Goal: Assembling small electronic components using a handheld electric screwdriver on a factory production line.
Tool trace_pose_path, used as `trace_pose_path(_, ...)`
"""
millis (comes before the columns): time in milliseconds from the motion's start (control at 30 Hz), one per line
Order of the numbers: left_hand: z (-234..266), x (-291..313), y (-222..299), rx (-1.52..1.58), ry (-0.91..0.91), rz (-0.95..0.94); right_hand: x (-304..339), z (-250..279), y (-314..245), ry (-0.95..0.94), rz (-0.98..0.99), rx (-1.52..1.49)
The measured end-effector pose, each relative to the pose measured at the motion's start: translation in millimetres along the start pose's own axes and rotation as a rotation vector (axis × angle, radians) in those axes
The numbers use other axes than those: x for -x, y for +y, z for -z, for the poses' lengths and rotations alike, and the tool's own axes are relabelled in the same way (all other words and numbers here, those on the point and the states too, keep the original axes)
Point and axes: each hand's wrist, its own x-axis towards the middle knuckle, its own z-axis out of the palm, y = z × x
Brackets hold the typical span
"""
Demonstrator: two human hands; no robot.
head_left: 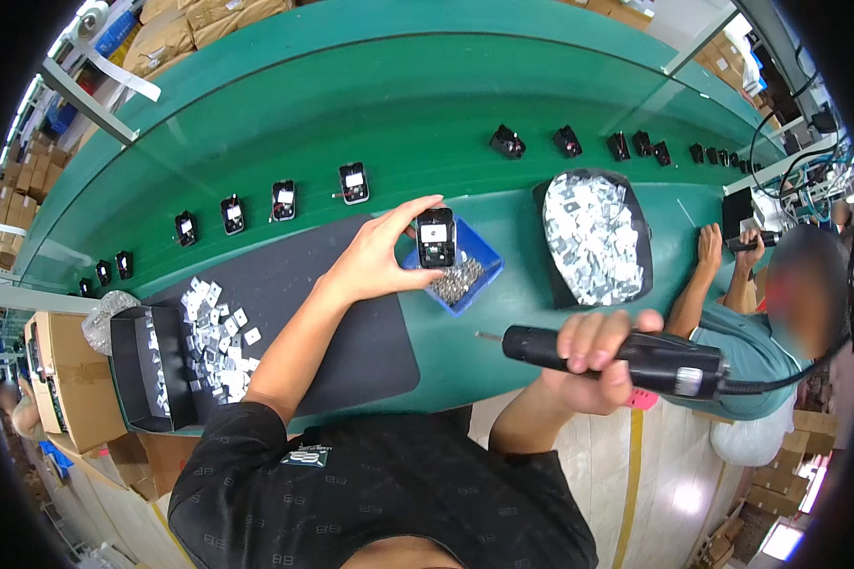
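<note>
My left hand (381,254) holds a small black plug-like part with a white square face (436,237) upright, just above a blue bin of small screws (463,274). My right hand (593,356) grips a black electric screwdriver (636,358) held level, its bit pointing left over the green bench (465,351); a black cable runs from its rear to the right. The screwdriver tip is apart from the part, lower and to the right of it.
A black mat (370,332) bears scattered small white-and-metal plates (220,337) and an open black box (147,365). A black tray of metal plates (593,237) sits right. Black parts (284,199) line the conveyor. A co-worker (769,322) sits at right. Cardboard boxes stand left.
</note>
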Motion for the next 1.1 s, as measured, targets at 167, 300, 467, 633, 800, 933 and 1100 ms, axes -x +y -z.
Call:
trace_pose_path(167, 19.0, 18.6, 1.8, -0.157, 0.123, -0.256, -15.8, -35.8, 26.4, -0.038, 0.229, -0.109)
trace_pose_path(300, 17.8, 32.8, 3.6, -0.181, 0.102, -0.353, -16.2, -53.6, 42.8, -0.047, 0.271, -0.039)
trace_pose_path(467, 20.3, 39.4, 4.3, -0.139, 0.111, -0.395, -10.3, -62.3, 57.5, 0.016, 0.224, -0.001)
trace_pose_path(633, 21.8, 42.1, 7.5, -0.096, 0.121, -0.440, -7.6, -69.1, 61.4, 0.047, 0.215, 0.007)
trace_pose_path(800, 18.3, 42.8, 9.2, -0.086, 0.129, -0.444, -6.3, -68.5, 61.2, 0.041, 0.247, 0.007)
trace_pose_path(933, 16.9, 43.0, 9.6, -0.088, 0.128, -0.447, -5.4, -67.0, 58.8, 0.048, 0.266, 0.001)
trace_pose_path(1100, 17.3, 43.8, 10.2, -0.097, 0.121, -0.449, -6.2, -62.9, 60.5, 0.024, 0.255, -0.004)
